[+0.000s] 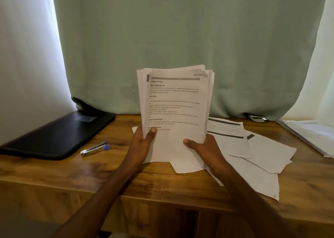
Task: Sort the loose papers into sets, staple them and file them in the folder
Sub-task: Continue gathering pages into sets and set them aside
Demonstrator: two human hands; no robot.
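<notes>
Currently the sorting step is in hand, judged from the layout: nothing appears stapled or filed yet. Both hands hold a stack of papers [176, 107] upright above the wooden table [108, 180], printed side toward the camera. The left hand [142, 144] grips the stack's lower left edge, thumb curled over the front sheet; the right hand [200, 145] grips the lower right edge, thumb likewise pressed on the front. The sheet edges at the top are uneven, so the next move probably calls for reading the section headings and dealing sheets into separate sets, or squaring the stack against the table first. More loose sheets [256, 151] lie fanned on the table at about 4 o'clock from the hands, overlapping one another. The stapler [95, 148] lies at 9 o'clock from the left hand, apart from it. The black folder [59, 135] lies closed farther out at 9 to 10 o'clock, just beyond the stapler. Another pile of papers [310, 135] sits at 3 o'clock by the table's right edge.
</notes>
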